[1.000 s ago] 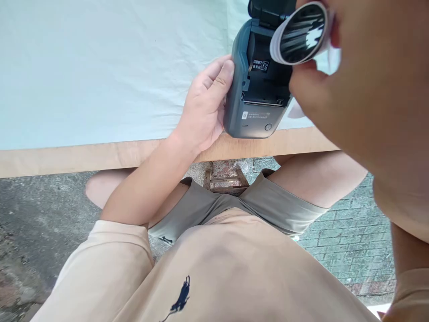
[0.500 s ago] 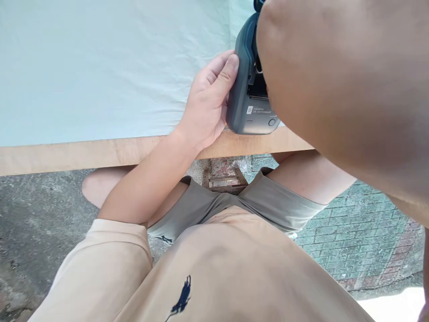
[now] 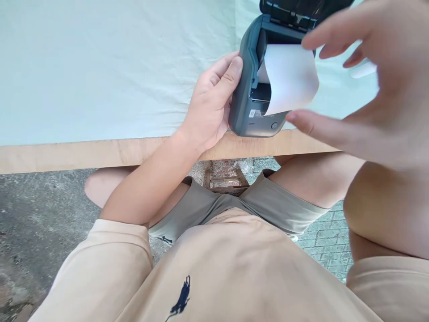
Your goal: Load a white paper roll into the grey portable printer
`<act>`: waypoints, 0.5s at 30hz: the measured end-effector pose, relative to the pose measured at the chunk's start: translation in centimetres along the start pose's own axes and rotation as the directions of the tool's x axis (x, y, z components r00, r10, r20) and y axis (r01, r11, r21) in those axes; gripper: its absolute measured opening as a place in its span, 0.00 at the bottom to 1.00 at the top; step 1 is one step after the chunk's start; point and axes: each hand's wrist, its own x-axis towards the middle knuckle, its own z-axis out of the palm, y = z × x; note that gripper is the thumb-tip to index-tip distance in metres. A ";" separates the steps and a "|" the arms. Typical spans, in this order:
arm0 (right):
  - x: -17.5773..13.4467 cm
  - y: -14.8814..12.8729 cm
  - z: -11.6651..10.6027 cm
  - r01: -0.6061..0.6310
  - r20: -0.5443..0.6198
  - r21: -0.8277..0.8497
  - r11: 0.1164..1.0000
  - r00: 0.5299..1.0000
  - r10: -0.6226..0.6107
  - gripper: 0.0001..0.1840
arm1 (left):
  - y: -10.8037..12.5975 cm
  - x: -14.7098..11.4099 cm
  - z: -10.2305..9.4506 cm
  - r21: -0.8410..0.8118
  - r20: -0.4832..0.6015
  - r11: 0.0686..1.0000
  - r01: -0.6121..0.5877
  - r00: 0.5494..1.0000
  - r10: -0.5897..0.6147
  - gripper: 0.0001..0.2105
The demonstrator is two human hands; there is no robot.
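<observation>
Illum.: bright, diffuse daylight; source dir. indeterminate. Tablecloth [image 3: 117, 71], far L: pale, low contrast, faint crease shadows. Paper [image 3: 291, 76]: bright, soft shading. Printer [image 3: 248, 116] recess: dark. Raised lid [image 3: 295, 9]: small glossy highlights. Focus, 2 hands: L hand [image 3: 214, 98] sharp; R hand [image 3: 402, 107] soft, blurred. Wide-angle stretch at near edges, esp. sleeve [image 3: 100, 264], near L.

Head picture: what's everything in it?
Table edge: one, tan, across middle
Cloth: one, pale blue, above edge
Gadget: one, dark grey, at edge
Lid: one, black, gadget's top
Paper: one, white, partly in gadget
Blurry thing: one, whitish, right
Wooden frame: one, brown, below edge
Ground: one, grey, green, below
Shirt: one, beige, bottom
Shorts: one, grey, below edge
Arms: two, bare, both sides
Legs: two, bare, below edge
Left hand: one, bare, holding gadget
Right hand: one, bare, by paper
</observation>
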 end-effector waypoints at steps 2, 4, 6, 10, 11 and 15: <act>-0.1 1.0 1.1 0.335 0.174 -0.359 0.871 0.941 -0.290 0.29 | -0.1 0.0 -0.1 0.003 0.012 1.000 -0.007 1.000 0.007 0.14; 0.1 2.4 1.7 0.518 0.263 -0.438 0.735 0.856 -0.446 0.34 | -0.3 0.1 -0.2 0.013 0.018 1.000 -0.008 1.000 0.007 0.15; 0.5 3.7 1.8 0.513 0.202 -0.428 0.744 0.856 -0.475 0.33 | -0.5 0.1 -0.2 0.028 0.007 1.000 -0.008 1.000 0.007 0.15; 1.2 4.8 1.9 0.386 0.034 -0.417 0.823 0.912 -0.410 0.26 | -0.6 0.2 0.0 0.067 -0.024 0.998 -0.005 1.000 0.007 0.15; 1.4 4.9 2.0 0.387 0.034 -0.421 0.820 0.910 -0.413 0.23 | -0.6 0.3 0.0 0.074 -0.031 0.997 -0.001 1.000 0.003 0.16; 2.4 6.0 2.4 0.562 0.108 -0.464 0.685 0.803 -0.586 0.06 | -0.5 0.3 0.3 0.064 -0.036 0.998 0.003 0.999 0.000 0.16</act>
